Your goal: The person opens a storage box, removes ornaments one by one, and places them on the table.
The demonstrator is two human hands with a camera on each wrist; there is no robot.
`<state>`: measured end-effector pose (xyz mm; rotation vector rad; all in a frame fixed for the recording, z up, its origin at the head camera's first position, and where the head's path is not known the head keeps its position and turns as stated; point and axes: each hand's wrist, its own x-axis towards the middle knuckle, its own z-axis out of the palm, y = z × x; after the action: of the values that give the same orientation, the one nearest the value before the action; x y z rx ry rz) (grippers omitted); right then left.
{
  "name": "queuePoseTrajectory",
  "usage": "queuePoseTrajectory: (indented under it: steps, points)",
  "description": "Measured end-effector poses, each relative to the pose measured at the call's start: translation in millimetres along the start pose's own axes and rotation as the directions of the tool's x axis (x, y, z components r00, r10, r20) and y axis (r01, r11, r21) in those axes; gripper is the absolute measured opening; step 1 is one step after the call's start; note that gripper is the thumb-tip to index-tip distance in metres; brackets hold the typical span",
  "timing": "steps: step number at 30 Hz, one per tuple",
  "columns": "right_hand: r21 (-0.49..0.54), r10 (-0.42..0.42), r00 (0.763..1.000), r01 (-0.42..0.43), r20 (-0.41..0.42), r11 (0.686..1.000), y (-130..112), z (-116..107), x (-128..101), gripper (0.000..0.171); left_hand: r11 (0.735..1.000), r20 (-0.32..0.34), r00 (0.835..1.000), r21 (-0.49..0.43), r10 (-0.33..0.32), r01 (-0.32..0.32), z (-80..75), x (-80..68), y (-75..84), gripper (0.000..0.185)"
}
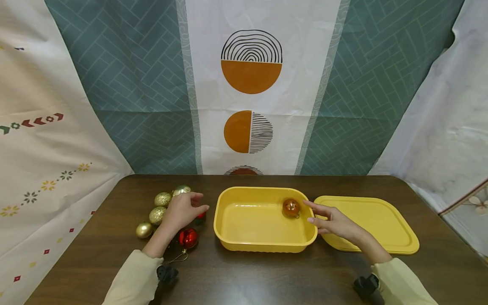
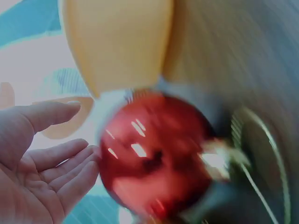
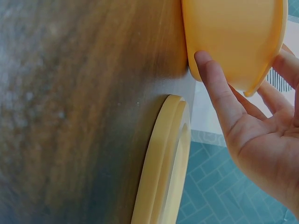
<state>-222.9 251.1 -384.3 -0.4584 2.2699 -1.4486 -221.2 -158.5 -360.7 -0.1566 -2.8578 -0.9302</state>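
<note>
Gold baubles [image 1: 158,212] lie at the tabletop's [image 1: 267,275] left. The left hand [image 1: 183,210] hovers over them, fingers relaxed and holding nothing, a red bauble [image 1: 188,237] just beside its wrist (blurred in the wrist view). The yellow tub [image 1: 263,243] holds an orange bauble [image 1: 291,208]. The right hand [image 1: 331,220], fingers straight, sits at the tub's right rim, above the lid [image 1: 385,224].
</note>
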Motion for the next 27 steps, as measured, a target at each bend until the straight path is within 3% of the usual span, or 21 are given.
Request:
queuePoseTrajectory:
  steps: [8,16,27]
  points:
    - [-0.003,0.009,1.000,-0.009,-0.003,1.000,-0.3,0.3,-0.2,0.064,0.984,0.002,0.999,-0.174,0.052,-0.051,10.1,1.9,38.4,0.039]
    - [-0.008,0.019,1.000,-0.019,-0.011,1.000,-1.3,0.2,-1.2,0.065,0.969,0.019,0.993,-0.220,0.120,-0.112,32.9,8.8,76.0,0.039]
    - [-0.019,0.005,1.000,-0.005,0.003,1.000,-2.3,-0.5,0.1,0.065,0.957,0.157,0.972,-0.257,0.176,-0.132,71.7,18.3,114.9,0.039]
